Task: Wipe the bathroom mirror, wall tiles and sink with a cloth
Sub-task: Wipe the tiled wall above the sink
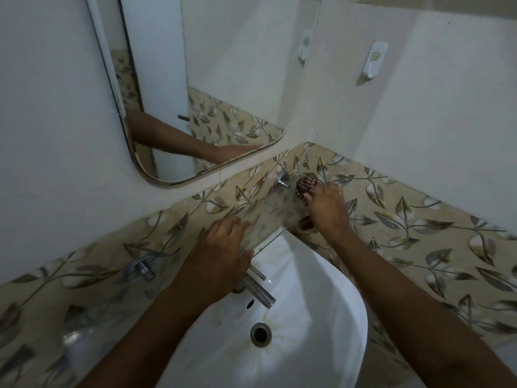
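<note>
Glass, clear and thin: the wall shelf (pixel 268 217) above the white ceramic sink (pixel 321 303) looks fragile. The left hand (pixel 221 247) clasps its front edge; the right hand (pixel 327 208), at its far end by the leaf-patterned tiles (pixel 419 219), wads a soft, limp dark-red cloth (pixel 307 184), best gripped bunched.

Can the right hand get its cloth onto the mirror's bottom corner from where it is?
Probably yes. The right hand holds the cloth by the tiles just below and right of the mirror; only tile and bare wall lie between.
</note>
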Tool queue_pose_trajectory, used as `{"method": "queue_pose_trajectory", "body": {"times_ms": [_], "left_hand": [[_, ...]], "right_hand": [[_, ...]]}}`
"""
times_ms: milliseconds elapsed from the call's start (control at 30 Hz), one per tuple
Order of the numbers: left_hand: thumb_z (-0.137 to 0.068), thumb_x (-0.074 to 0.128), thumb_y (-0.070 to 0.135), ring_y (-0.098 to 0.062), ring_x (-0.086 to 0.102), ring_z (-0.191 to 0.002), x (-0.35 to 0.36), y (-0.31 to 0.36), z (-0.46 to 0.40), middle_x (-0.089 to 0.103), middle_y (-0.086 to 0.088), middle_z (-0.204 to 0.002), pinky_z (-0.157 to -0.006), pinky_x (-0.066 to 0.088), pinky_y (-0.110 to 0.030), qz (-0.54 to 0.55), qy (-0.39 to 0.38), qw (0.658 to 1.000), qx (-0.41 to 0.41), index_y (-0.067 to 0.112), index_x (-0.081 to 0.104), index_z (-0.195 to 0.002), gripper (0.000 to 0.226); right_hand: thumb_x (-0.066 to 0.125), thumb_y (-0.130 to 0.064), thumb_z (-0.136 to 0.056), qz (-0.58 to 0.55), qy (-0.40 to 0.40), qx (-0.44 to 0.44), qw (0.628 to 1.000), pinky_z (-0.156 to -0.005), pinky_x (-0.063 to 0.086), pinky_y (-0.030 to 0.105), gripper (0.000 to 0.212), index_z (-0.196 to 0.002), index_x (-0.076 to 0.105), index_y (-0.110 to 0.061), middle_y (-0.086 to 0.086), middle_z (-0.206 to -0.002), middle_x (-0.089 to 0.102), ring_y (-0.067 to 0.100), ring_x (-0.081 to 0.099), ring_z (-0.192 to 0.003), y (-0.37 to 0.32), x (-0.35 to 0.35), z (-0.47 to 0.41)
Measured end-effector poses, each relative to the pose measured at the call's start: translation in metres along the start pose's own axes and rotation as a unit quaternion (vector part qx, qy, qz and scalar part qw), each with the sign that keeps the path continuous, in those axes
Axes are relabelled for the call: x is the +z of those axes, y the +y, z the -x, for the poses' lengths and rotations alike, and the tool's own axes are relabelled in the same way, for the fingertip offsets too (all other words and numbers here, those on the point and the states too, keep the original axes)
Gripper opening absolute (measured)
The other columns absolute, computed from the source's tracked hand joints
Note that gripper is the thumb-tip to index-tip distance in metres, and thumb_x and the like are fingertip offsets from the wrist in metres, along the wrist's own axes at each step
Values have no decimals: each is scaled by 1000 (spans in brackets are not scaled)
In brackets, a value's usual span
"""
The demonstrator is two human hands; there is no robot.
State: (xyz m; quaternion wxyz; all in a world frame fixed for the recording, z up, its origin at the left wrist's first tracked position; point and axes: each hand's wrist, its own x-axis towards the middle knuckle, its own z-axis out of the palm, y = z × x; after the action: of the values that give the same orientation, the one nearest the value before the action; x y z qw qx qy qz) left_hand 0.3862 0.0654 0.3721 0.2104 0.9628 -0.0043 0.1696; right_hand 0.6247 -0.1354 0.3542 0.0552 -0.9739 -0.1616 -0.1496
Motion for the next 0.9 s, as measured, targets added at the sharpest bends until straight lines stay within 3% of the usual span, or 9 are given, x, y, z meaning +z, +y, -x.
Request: {"method": "queue_pose_trajectory", "body": {"times_ms": [67, 167, 233, 333, 433, 533, 633, 733, 900], "left_hand": [[-91, 39, 50, -18, 42, -134, -3, 0, 6, 48, -2, -144, -112, 42, -38, 0, -6, 1000, -9, 16, 48, -143, 63], [-97, 52, 38, -17, 38, -137, -6, -6, 15, 44, -1, -148, -114, 38, -34, -14, -9, 1000, -24, 17, 43, -148, 56], [-97, 50, 37, -20, 42, -134, -9, -11, 21, 47, -4, -144, -112, 40, -36, -25, -6, 999, -30, 15, 45, -146, 54], [-95, 43, 38, -28, 54, -117, -12, -20, 32, 56, -11, -129, -100, 50, -43, -40, 20, 999, 0, 7, 52, -135, 52], [-94, 41, 36, -24, 49, -113, -15, -23, 40, 54, -9, -124, -96, 47, -39, -21, 40, 999, -4, 14, 48, -129, 42], [-92, 40, 38, -21, 46, -117, -15, -26, 50, 56, -12, -128, -101, 42, -32, -34, 47, 998, -14, 13, 46, -133, 48], [-93, 39, 40, -26, 50, -122, -20, -26, 62, 56, -13, -131, -104, 44, -38, -51, 35, 998, -20, 7, 52, -135, 55], [-90, 33, 46, -24, 48, -127, -30, -19, 70, 53, -10, -135, -108, 38, -34, -37, 30, 998, -45, 9, 52, -137, 62], [-95, 40, 43, -26, 48, -127, -38, -22, 84, 53, -10, -137, -109, 40, -39, -51, 36, 996, -67, 10, 49, -140, 57]], "right_hand": [[43, -36, -104, -52, 4, 11, 999, -124, 19, 48, 47, -135, 52, -1, 23, -137, 57, 37, 43, -137, -3, 5, -6], [47, -33, -103, -151, 21, 15, 988, -114, 35, 46, 45, -134, 52, 0, 22, -135, 56, 38, 47, -129, -24, 6, 10], [48, -33, -102, -194, 19, -7, 981, -110, 40, 44, 45, -134, 52, -1, 20, -136, 55, 36, 49, -127, -44, 3, 35], [49, -34, -102, -242, 17, -58, 969, -111, 40, 42, 44, -137, 52, -8, 12, -139, 54, 28, 47, -130, -86, -5, 87], [49, -36, -100, -297, 4, -133, 946, -110, 38, 38, 41, -134, 57, -14, 6, -133, 58, 23, 49, -125, -123, -15, 134], [54, -43, -97, -276, -27, -179, 944, -107, 40, 36, 45, -134, 60, -17, 6, -134, 61, 22, 55, -122, -116, -22, 123], [55, -49, -97, -240, -34, -115, 963, -106, 46, 40, 47, -135, 59, -22, 6, -137, 59, 24, 57, -122, -83, -12, 70], [45, -53, -100, -174, -45, -29, 983, -111, 38, 46, 56, -140, 53, -14, 16, -143, 54, 34, 51, -129, -66, -4, 26], [41, -50, -102, -155, -49, -58, 985, -113, 33, 48, 60, -151, 40, -14, 20, -151, 44, 37, 41, -139, -105, -14, 59]]}}
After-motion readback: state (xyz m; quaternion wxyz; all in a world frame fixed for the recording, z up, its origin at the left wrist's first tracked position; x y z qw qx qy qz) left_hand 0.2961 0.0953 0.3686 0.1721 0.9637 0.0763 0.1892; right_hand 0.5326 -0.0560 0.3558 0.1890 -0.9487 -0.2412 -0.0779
